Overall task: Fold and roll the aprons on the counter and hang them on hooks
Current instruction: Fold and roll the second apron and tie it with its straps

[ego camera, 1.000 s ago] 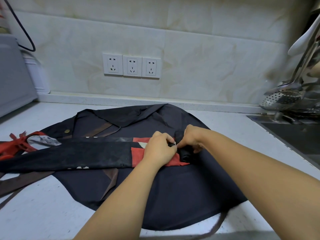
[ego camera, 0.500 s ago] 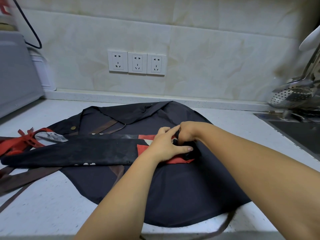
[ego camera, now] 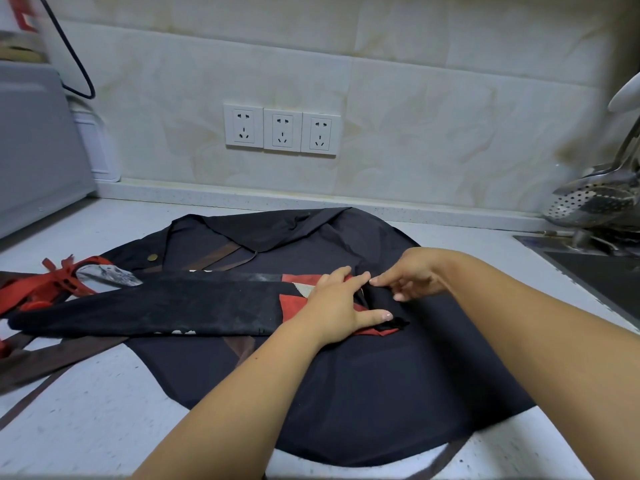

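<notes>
A black-and-red apron (ego camera: 173, 306), folded into a long narrow strip, lies left to right across a dark navy apron (ego camera: 381, 382) spread flat on the white counter (ego camera: 86, 410). The strip's right end is turned into a small tight roll. My left hand (ego camera: 341, 306) lies flat on the strip just left of the roll, fingers spread against it. From the right, my right hand (ego camera: 410, 275) pinches the roll with its fingertips. Red straps (ego camera: 52, 282) trail off the strip's left end.
Brown straps (ego camera: 52, 355) of the navy apron run off the counter's left edge. A grey appliance (ego camera: 34, 150) stands at the back left, three wall sockets (ego camera: 281, 130) behind. A sink (ego camera: 595, 275) and a rack with a slotted ladle (ego camera: 592, 199) are at right.
My left hand has gone from a closed grip on the strip's end to lying flat with fingers spread. The right hand stays on the small roll. The view has shifted slightly.
</notes>
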### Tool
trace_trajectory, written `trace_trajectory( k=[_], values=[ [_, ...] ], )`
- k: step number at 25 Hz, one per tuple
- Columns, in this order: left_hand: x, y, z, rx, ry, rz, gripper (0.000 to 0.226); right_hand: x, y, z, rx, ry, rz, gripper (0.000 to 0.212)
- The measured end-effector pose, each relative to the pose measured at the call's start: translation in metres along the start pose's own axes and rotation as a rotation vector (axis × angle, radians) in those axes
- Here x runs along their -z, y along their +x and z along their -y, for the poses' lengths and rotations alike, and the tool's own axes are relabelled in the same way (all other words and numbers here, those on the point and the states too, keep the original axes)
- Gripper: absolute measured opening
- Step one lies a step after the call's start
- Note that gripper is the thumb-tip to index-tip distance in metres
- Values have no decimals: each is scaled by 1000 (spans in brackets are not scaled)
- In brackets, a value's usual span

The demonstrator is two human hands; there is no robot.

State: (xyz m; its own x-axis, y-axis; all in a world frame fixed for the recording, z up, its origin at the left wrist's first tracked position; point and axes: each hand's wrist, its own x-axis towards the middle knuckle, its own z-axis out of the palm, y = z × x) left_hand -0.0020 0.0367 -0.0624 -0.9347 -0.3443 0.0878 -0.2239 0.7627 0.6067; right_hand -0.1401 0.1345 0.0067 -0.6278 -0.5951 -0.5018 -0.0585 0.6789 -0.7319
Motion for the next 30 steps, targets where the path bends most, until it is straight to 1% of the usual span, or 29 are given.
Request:
trace_trajectory(
  k=[2,4,6,9,10,11,13,14,15,16,18,20,21,22,23,25,27,28,30],
  values=[
    [0,-1,0,3,-25,-20,87,-5,-3,5,-101,-164,8,13],
    [0,-2,3,8,-98,-54,86,-10,-1,12,-135,-272,-23,18],
    [1,-4,4,7,-209,-96,80,-17,3,16,-132,-342,-91,24],
    [10,-5,8,46,-370,-161,59,-33,6,23,-70,-468,-161,24],
    [14,-5,10,61,-337,-198,54,-37,5,26,-48,-521,-174,22],
    [17,-5,11,74,-197,-250,47,-40,3,30,-33,-588,-182,21],
    [19,-8,12,152,192,-378,31,-49,-5,40,2,-787,-218,24],
    [18,-10,11,211,307,-400,29,-55,-8,44,22,-903,-247,26],
    [18,-11,9,265,333,-374,28,-61,-9,47,55,-995,-297,27],
    [18,-12,9,294,293,-322,28,-68,-11,48,99,-1065,-355,26],
    [24,-12,15,297,127,-204,28,-81,-12,48,184,-1112,-436,33],
    [34,-15,24,250,-30,-109,26,-88,-11,52,200,-1103,-415,34],
    [39,-18,29,226,-106,-74,20,-88,-12,55,183,-1051,-359,29],
    [42,-22,34,210,-166,-56,16,-86,-12,60,168,-934,-283,24],
    [43,-25,39,192,-203,-67,20,-80,-10,63,143,-765,-204,24],
    [41,-31,44,179,-264,-142,37,-64,-6,62,71,-443,-69,22],
    [39,-33,44,194,-315,-231,34,-52,-6,53,8,-254,-20,11],
    [39,-32,44,206,-340,-266,31,-49,-8,48,-29,-211,-11,15],
    [39,-32,43,205,-391,-294,29,-47,-4,39,-89,-215,2,49]
  ],
)
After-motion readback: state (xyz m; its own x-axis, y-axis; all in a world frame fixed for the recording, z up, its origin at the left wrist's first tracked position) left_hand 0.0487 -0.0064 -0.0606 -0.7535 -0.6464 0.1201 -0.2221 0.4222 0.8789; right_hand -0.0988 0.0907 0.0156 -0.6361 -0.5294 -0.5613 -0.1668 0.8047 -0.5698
